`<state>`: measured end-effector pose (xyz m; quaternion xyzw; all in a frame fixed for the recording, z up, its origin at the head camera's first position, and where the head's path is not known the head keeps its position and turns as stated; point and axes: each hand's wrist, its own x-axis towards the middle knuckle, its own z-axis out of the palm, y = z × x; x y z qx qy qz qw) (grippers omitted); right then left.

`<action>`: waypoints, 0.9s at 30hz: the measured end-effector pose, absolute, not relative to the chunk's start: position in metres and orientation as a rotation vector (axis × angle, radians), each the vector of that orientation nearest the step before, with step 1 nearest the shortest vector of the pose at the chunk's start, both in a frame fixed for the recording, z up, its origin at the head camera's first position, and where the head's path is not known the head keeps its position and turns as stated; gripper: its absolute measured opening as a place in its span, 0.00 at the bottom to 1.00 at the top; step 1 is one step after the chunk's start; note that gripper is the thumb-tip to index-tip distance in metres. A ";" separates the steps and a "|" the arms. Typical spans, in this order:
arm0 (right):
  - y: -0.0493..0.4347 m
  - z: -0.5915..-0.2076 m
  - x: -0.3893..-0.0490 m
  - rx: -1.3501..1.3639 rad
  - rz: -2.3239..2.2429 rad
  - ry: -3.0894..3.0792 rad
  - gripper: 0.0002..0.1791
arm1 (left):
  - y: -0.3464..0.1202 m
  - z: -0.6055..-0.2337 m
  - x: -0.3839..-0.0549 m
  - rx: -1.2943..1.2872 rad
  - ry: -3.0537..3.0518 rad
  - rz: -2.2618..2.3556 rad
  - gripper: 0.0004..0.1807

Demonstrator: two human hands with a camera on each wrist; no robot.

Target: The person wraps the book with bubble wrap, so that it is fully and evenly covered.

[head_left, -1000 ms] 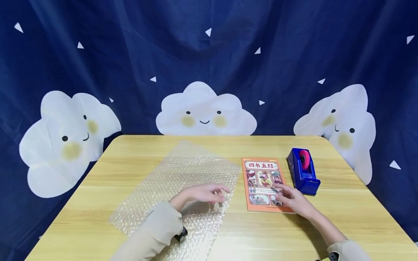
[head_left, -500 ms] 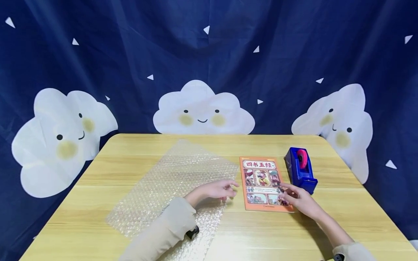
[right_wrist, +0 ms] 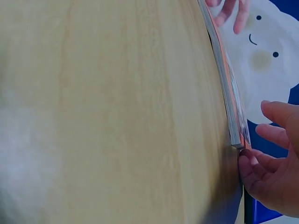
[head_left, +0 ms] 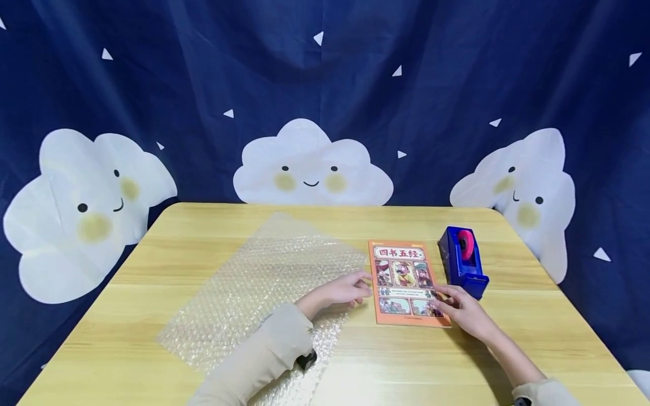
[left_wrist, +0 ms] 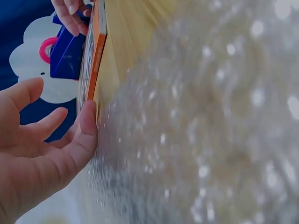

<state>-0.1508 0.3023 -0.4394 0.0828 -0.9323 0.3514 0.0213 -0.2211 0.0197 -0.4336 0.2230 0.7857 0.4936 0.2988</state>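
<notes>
An orange-bordered picture book point(head_left: 403, 285) lies flat on the table, cover up. My left hand point(head_left: 345, 290) hovers over the right edge of the bubble wrap point(head_left: 244, 287), its fingertips at the book's left edge. In the left wrist view, that hand's point(left_wrist: 51, 144) fingers are spread and loosely bent by the book's spine point(left_wrist: 96, 60); whether they touch is hard to tell. Across the book, my right hand point(head_left: 467, 313) has its fingers at the right edge. The right wrist view has the right hand's point(right_wrist: 275, 158) lower fingers against the book's corner point(right_wrist: 237, 140), not gripping it.
A blue tape dispenser point(head_left: 463, 262) with a pink roll stands just right of the book, close to the right hand. The wooden table point(head_left: 538, 321) ends at a dark blue curtain point(head_left: 355, 67) printed with white clouds.
My left hand has moved right, from above the bubble wrap to the book's left edge. The right hand has stayed by the book's right edge. The head view has shifted slightly.
</notes>
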 end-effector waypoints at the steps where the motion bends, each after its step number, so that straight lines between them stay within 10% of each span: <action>1: 0.302 -0.440 -0.151 0.246 1.102 -2.896 0.21 | 0.021 -0.433 -0.221 0.578 2.092 1.319 0.26; 27: 0.295 -0.438 -0.143 0.110 1.378 -2.881 0.24 | 0.069 -0.435 -0.198 0.001 1.728 1.906 0.36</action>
